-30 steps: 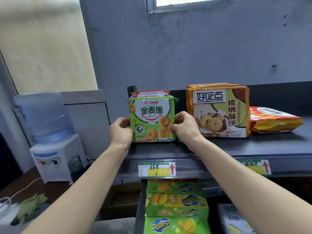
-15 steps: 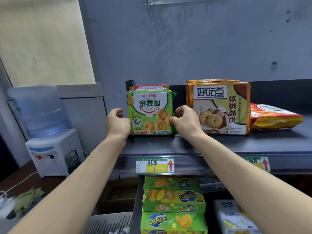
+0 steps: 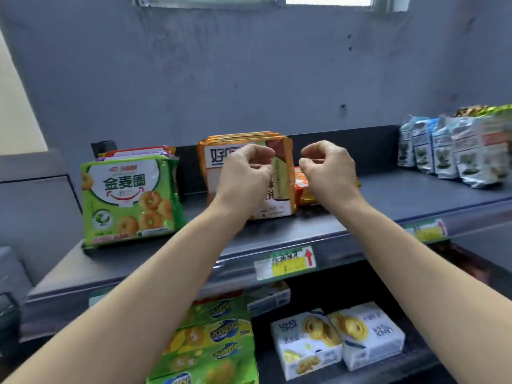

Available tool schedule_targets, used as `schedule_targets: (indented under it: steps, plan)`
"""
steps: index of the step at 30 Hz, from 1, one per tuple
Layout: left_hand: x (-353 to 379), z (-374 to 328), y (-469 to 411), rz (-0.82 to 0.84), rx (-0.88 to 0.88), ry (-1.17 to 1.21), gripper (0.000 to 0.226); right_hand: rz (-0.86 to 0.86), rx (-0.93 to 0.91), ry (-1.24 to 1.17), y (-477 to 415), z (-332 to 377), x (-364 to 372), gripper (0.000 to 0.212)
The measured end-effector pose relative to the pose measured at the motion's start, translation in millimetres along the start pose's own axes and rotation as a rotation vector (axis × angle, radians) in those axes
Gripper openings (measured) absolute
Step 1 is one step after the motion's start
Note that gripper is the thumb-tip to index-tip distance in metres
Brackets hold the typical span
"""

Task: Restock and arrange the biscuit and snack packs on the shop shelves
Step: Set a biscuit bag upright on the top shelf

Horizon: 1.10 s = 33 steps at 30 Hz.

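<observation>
Behind the shelves, wall [image 3: 249, 79]: grey plaster, matt and scuffed, with a few dark specks.
Upper shelf [image 3: 401, 195]: smooth dark metal board with a low back rail and a front lip.
Lower shelf [image 3: 415, 364]: dark too, mostly in shadow under the upper one.
Green-and-yellow packs [image 3: 210, 345]: glossy film slabs stacked flat at the lower shelf's left end, long axes along the shelf.
White boxes [image 3: 335, 339]: two card blocks with yellow biscuit prints, side by side just right of that stack, near the lower shelf's front edge.
Green pack [image 3: 130, 200]: crinkled glossy film, nearly square, with a white oval panel and ring-biscuit prints. It stands on its bottom edge near the upper shelf's left front corner, face to the front, leaning back on more packs.
Orange packs [image 3: 281, 184]: shiny foil, upright one behind another at mid-shelf, faces toward the front edge, a little wider than tall. The front one has a white name band and a brown corner.
Grey-blue pouches [image 3: 443, 151]: soft pillow bags, blurred, upright in a row at the upper shelf's right end.
Orange-red pack [image 3: 303, 187]: lies flat just right of the orange packs, long axis along the shelf, mostly hidden.
Left hand [image 3: 243, 176]: fingers curled before the front orange pack's face; whether they touch it cannot be told.
Right hand [image 3: 329, 170]: fingers curled to the thumb, nothing seen in them, in front of the orange-red pack.
Price labels [image 3: 285, 263]: green-and-yellow paper strips with red arrows, on the upper shelf's front lip.
</observation>
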<state>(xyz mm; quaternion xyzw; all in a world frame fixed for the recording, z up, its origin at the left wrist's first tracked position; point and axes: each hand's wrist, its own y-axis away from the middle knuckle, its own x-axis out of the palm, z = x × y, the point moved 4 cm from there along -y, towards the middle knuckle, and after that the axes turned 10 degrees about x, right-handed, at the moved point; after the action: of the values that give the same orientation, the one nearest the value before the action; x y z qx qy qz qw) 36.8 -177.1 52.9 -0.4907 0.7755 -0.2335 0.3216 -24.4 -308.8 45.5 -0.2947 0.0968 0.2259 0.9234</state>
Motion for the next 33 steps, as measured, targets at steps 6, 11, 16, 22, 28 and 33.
schedule_targets:
  steps: [6,11,16,22,28,33]
  plan:
    - [104.1,6.7,-19.3,0.284,-0.075,-0.294,0.038,0.06,0.273,0.023,-65.9,-78.5,-49.0,0.016]
    - [147.9,22.2,-31.1,0.495,-0.142,-0.718,0.042,0.324,0.571,-0.063,-92.7,-120.3,-46.4,0.012]
    - [175.3,19.2,-38.3,0.429,-0.181,-0.669,0.043,0.484,0.689,-0.119,-106.3,-134.6,-56.5,0.017]
    - [193.0,11.7,-63.3,0.068,-0.204,-0.444,0.032,0.469,0.688,-0.171,-127.2,-151.5,-76.4,0.018]
    - [196.0,32.1,-70.6,0.067,-0.561,-0.64,0.016,0.608,0.682,-0.192,-134.7,-164.3,-67.2,0.013]
    - [189.2,27.8,-69.8,-0.042,-0.637,-0.444,0.014,0.569,0.685,-0.257,-136.7,-163.4,-57.4,0.007]
